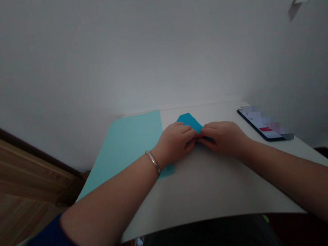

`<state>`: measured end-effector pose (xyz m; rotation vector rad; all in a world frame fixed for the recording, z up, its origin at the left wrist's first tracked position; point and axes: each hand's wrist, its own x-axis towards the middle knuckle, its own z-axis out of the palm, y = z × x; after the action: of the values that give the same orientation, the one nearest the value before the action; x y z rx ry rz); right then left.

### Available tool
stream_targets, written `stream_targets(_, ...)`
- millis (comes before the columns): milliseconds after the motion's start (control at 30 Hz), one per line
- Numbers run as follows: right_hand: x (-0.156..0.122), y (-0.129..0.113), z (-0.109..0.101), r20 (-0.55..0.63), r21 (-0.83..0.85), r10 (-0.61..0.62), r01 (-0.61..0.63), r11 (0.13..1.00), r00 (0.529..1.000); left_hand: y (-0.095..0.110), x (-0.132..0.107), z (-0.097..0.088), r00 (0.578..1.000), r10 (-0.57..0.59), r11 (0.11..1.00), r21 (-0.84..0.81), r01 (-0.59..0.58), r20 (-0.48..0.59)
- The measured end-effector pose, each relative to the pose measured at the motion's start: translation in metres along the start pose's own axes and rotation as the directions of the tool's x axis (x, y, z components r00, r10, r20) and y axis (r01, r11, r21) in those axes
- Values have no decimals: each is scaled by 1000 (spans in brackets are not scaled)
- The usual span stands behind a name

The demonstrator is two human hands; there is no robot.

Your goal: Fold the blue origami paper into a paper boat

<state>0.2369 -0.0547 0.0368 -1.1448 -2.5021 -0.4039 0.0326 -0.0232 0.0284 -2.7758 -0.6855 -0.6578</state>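
A small piece of bright blue folded paper (190,121) lies on the white table (209,184) near its far edge. My left hand (175,142), with a silver bracelet on the wrist, has its fingers curled and pinched on the paper's near edge. My right hand (223,137) meets it from the right, fingers also closed on the same paper. Most of the paper's near part is hidden under my fingers; only a pointed far part shows.
A large light turquoise sheet (126,149) covers the table's left side, under my left forearm. A phone (263,126) with a lit screen lies at the far right corner. A plain white wall stands right behind the table. Wooden floor lies to the left.
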Motion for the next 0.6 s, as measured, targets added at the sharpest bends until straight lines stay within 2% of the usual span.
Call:
stream_targets(167, 1, -7, 5, -7, 36, -112, 112, 993, 994, 3, -1, -1, 998, 62, 992, 111, -65, 28)
stream_targets(600, 0, 4, 6, -24, 197, -156, 157, 968, 988, 5, 0, -2, 996, 81, 991, 102, -83, 32)
